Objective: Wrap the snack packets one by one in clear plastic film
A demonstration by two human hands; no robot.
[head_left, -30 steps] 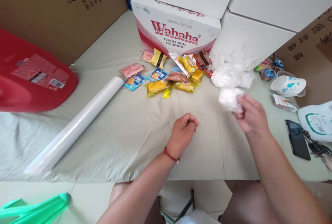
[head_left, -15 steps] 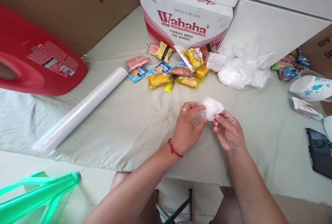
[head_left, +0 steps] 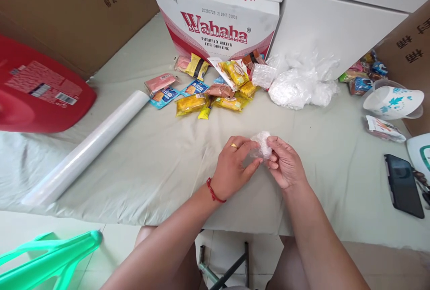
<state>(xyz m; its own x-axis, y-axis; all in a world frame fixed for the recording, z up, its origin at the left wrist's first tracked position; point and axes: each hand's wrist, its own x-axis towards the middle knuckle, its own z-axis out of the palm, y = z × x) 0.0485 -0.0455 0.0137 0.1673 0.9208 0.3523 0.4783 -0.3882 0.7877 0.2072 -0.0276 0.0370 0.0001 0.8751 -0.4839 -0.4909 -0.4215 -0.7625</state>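
A small white bundle wrapped in clear plastic film [head_left: 263,143] is held between my hands above the cloth-covered surface [head_left: 161,164]. My right hand [head_left: 285,159] pinches its right side between thumb and fingers. From the left, my left hand [head_left: 237,160] has thumb and fingers closed on a thin loose part of the film. What lies inside the wrapping cannot be made out. Beyond the hands lies a pile of snack packets [head_left: 231,93] in yellow, blue, pink and brown. A heap of crumpled clear plastic [head_left: 298,86] sits right of that pile.
A long roll of clear film [head_left: 90,144] lies at left, near a red jug [head_left: 47,88]. Behind the packets stands a Wahaba-style printed water carton [head_left: 218,26]. At right are a patterned plastic cup [head_left: 393,101], a small packet [head_left: 384,128] and a dark phone [head_left: 404,185]. A green stool [head_left: 53,258] stands below left.
The bundle now looks narrower, with loose film stretching from its left side to my left hand. My right hand covers more of it. The whole view has shifted slightly.
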